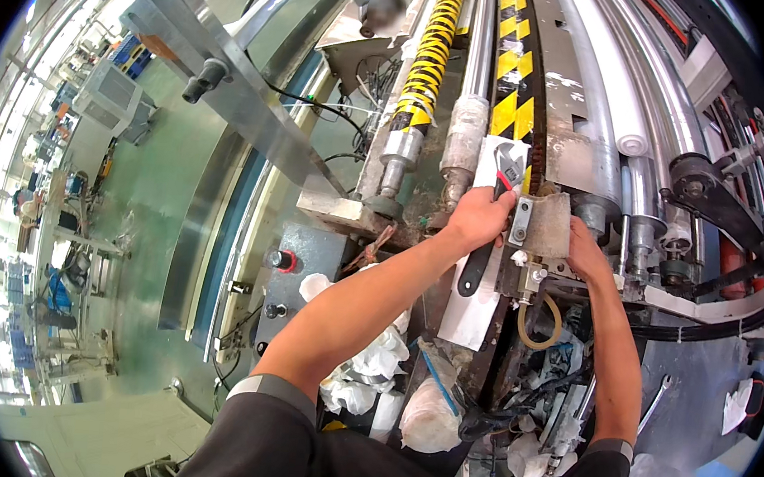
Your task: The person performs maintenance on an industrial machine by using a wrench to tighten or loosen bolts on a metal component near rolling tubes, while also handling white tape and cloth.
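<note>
My left hand is closed around the middle of an adjustable wrench. The wrench has a black and red handle, and its metal jaw points away from me over a long white strip. Just right of that hand stands a worn, grey-beige metal block with a small bolted bracket on its left side. My right hand is curled against the block's right edge, its fingertips partly hidden. Below the block, a brass-coloured fitting carries a looped, yellowish hose.
Long rollers run away from me, one wrapped in yellow-black tape, another white. A grey control box with a red-ringed knob is left of my forearm. Crumpled white material lies below. A spanner rests on the right surface.
</note>
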